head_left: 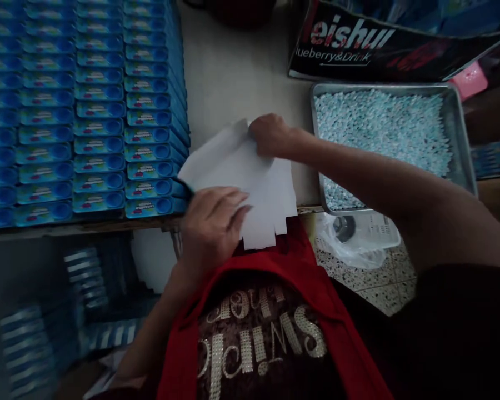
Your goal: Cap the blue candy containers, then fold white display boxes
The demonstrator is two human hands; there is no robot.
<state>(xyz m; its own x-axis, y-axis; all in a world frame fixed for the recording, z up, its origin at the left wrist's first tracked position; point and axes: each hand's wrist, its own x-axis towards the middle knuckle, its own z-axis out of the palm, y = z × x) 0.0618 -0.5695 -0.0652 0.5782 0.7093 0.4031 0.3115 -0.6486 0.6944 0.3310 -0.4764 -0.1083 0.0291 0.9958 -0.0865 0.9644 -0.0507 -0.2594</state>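
Observation:
A white cardboard blank (266, 189) with notched flaps, seen from its plain side, lies partly over the table's front edge, near my body. My right hand (270, 136) is closed on its far edge, fingers curled in and the card bending up there. At the near left edge, my left hand (212, 228) has its fingers bent around the card, thumb close to the fingertips; motion blurs them slightly. The lower flaps of the blank hang in front of the red apron (250, 261).
Stacked blue packs (100, 128) fill the table's left side. To the right stands a metal tray (462, 144) of small pale-blue pieces (379, 133), below a black printed carton (350, 50). A plastic bag and white basket (375, 233) sit lower right. More packs (83, 278) are underneath.

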